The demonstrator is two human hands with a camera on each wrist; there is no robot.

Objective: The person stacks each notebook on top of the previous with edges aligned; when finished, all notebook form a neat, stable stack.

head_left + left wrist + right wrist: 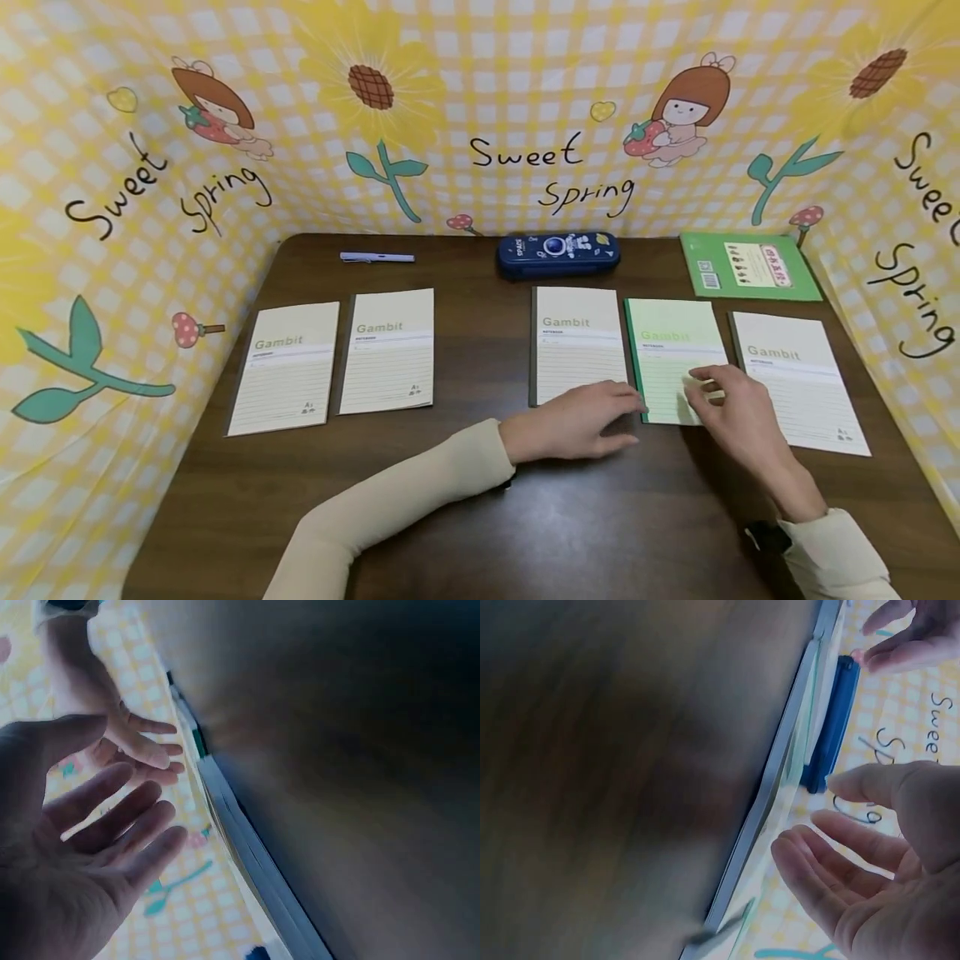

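Observation:
A green-covered Gambit notebook (671,333) lies on the table between a white Gambit notebook (577,350) on its left and a slightly slanted white one (795,375) on its right. My left hand (581,423) hovers by the near edges of the left white notebook and the green one, fingers loosely bent. Over the green notebook's lower right part is my right hand (742,417), its thumb and fingers apart. In the left wrist view, nothing sits within the left hand (97,832). The right wrist view likewise shows the right hand (877,862) holding nothing.
Two more white notebooks, one at far left (288,358) and one beside it (390,350), lie on the dark wooden table (480,533). Along the back are a lavender pen (377,257), a navy pencil case (558,255) and a green book (750,267). Checked cloth surrounds the table.

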